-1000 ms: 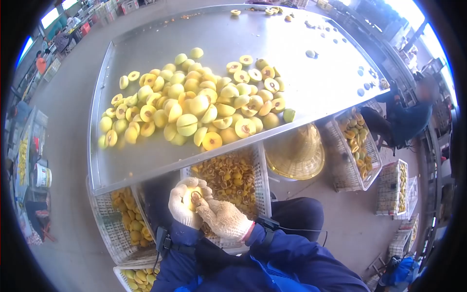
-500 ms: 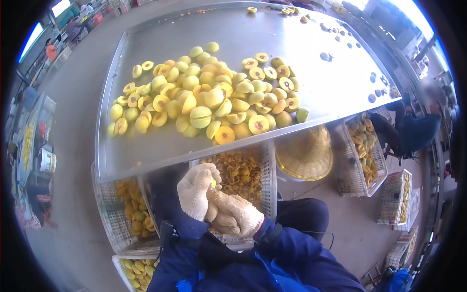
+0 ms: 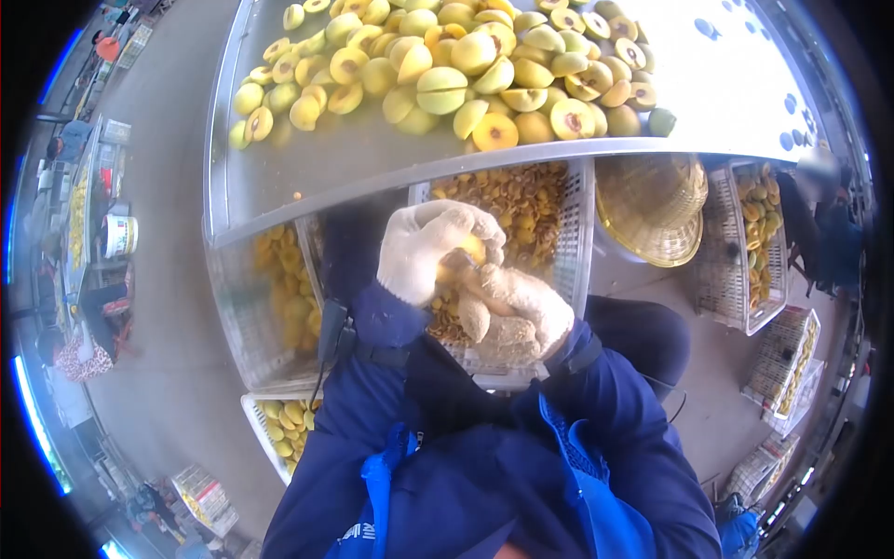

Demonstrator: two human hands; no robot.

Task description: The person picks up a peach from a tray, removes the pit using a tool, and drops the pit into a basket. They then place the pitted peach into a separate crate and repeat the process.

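Observation:
My left hand [image 3: 424, 250], in a pale knit glove, curls its fingers around a piece of yellow fruit [image 3: 474, 248], of which only a small part shows. Close against it, my right hand [image 3: 521, 315] wears a glove crusted with pulp. Its fingers are closed, and whatever they grip is hidden. Below both hands stands a white crate [image 3: 579, 233] with orange fruit scraps [image 3: 535, 210] in it. Ahead, halved yellow-green stone fruits [image 3: 442, 90], like peaches, lie piled on a metal table [image 3: 279, 182]; some show brown pits or hollows.
The table's raised rim [image 3: 391, 177] runs just beyond my hands. A crate of fruit [image 3: 270, 349] stands at left, another [image 3: 284, 429] nearer me. At right are a woven straw hat [image 3: 652, 205], more fruit crates [image 3: 726, 270] and a seated person [image 3: 829, 233]. A white bucket [image 3: 120, 236] stands far left.
The view has tilted down, so the table and fruit sit higher in it. Both hands remain together over the scrap crate, the fruit piece still in my left hand.

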